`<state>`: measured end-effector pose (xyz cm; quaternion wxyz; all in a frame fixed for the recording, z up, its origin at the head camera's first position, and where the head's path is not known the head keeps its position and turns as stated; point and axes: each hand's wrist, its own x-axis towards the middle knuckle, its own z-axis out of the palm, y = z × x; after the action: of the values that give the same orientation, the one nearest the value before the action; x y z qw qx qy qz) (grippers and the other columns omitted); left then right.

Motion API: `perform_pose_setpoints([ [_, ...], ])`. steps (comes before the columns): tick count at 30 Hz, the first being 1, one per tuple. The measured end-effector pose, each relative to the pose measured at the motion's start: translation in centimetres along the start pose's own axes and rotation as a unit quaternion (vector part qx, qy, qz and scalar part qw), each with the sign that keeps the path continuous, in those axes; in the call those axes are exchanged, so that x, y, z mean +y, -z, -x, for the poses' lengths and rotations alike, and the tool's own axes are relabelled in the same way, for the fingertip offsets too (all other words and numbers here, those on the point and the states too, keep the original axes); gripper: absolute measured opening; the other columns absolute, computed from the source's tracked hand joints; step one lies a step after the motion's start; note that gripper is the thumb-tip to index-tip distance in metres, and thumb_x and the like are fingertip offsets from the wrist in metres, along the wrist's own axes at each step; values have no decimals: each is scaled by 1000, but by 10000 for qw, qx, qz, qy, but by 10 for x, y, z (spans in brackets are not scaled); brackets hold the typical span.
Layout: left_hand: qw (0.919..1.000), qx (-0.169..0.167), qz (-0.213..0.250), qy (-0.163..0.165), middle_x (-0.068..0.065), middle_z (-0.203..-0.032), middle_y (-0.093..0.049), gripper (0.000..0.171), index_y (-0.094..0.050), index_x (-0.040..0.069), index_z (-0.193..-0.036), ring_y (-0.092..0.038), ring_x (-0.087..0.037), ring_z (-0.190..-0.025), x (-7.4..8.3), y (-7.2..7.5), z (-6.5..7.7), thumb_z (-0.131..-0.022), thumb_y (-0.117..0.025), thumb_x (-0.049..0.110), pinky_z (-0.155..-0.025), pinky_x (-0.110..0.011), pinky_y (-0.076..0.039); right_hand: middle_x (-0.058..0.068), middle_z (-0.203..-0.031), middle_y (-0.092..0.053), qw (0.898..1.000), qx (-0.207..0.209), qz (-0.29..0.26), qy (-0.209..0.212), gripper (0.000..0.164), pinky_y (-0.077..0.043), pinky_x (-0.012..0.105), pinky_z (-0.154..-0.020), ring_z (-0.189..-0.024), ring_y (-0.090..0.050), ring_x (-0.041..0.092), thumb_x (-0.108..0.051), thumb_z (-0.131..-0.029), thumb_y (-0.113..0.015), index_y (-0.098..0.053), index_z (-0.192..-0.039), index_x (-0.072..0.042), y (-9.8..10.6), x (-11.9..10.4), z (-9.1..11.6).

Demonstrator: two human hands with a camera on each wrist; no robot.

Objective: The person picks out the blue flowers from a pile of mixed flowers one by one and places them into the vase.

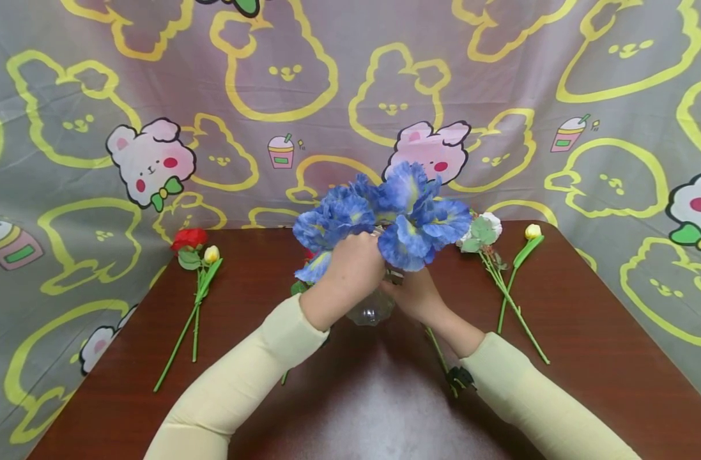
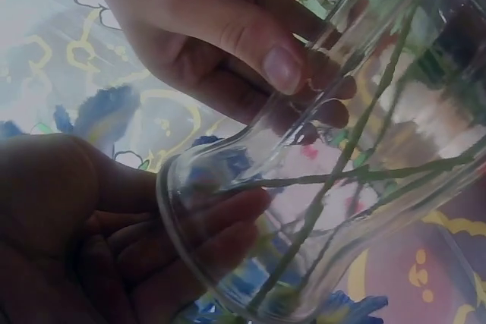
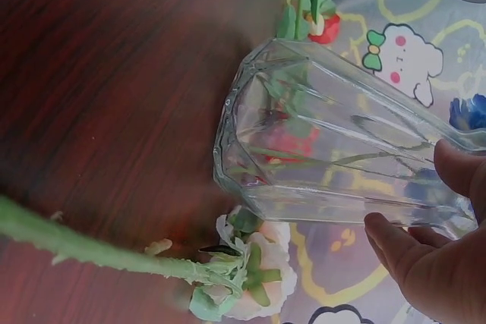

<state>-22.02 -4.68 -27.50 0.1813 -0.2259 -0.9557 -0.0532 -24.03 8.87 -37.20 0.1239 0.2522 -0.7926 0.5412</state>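
Head view: both hands meet at table centre around a clear glass vase (image 1: 372, 311) that carries a bunch of blue flowers (image 1: 385, 220). Left hand (image 1: 350, 271) sits at the vase's 12 o'clock, up at the neck just under the blooms. It looks like it is bunching the stems so the heads stay together, though the back of the hand hides its fingers here. Right hand (image 1: 419, 295) is at the vase's 3 o'clock, likely bracing the glass. Spare stems are parked flat on the wooden table (image 1: 603, 332): red rose (image 1: 189, 239) and yellow bud (image 1: 211, 254) at 9 o'clock, white flower (image 1: 484, 229) and second yellow bud (image 1: 533, 231) at 3 o'clock, well apart from the vase.

Left wrist view: the flared vase neck (image 2: 250, 187) lies against the left palm (image 2: 83, 248), fingers curled under the rim. The right thumb (image 2: 258, 47) and fingers pinch the neck from the other side. Green stems (image 2: 357, 142) cross inside the glass.

Right wrist view: the faceted vase base (image 3: 304, 142) stands on the wood. Right fingertips (image 3: 395, 237) are wrapped on the upper body, so that hand is grasping the vase and steadying it. Another white flower (image 3: 250, 278) and its stem lie on the table just beside the base.
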Motion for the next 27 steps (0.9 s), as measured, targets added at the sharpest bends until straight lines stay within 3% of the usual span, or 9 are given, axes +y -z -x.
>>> perform_pose_setpoints([
  [5,9997,-114,-22,228,-10,-74,-67,12,-65,8,-71,-66,-31,-67,-1,0,2,-83,-66,7,-52,-44,-54,21,-125,-59,9993,-79,206,-317,50,-51,47,-90,-113,-59,37,3,-83,-72,-52,-129,5,1,-2,1],
  [11,9986,-258,-456,62,-6,-76,-68,8,-65,11,-76,-65,-28,-65,-1,-1,0,-83,-66,11,-50,-44,-53,22,-113,-64,9983,35,536,245,43,-50,46,-90,-107,-61,35,2,-79,-77,-58,-118,8,1,-3,-1],
  [17,9974,-540,-456,115,-6,-78,-68,5,-67,12,-77,-65,-27,-65,-2,1,-2,-82,-67,12,-51,-44,-52,24,-120,-62,9981,-304,276,-455,45,-53,45,-87,-112,-60,36,-5,-84,-75,-56,-124,5,1,-7,-1],
  [22,9967,-670,-433,167,-5,-77,-67,7,-66,13,-77,-64,-26,-64,-3,2,-3,-84,-67,12,-50,-44,-52,20,-120,-64,9958,-239,720,-505,46,-53,44,-87,-112,-61,33,-10,-84,-76,-56,-123,2,2,-8,0],
  [27,9968,-698,-346,186,-5,-78,-67,5,-66,14,-79,-62,-25,-63,-3,3,-2,-83,-67,11,-49,-43,-51,22,-120,-63,9970,-272,484,-536,42,-53,44,-87,-112,-61,34,-7,-85,-74,-56,-123,3,1,-6,0],
])
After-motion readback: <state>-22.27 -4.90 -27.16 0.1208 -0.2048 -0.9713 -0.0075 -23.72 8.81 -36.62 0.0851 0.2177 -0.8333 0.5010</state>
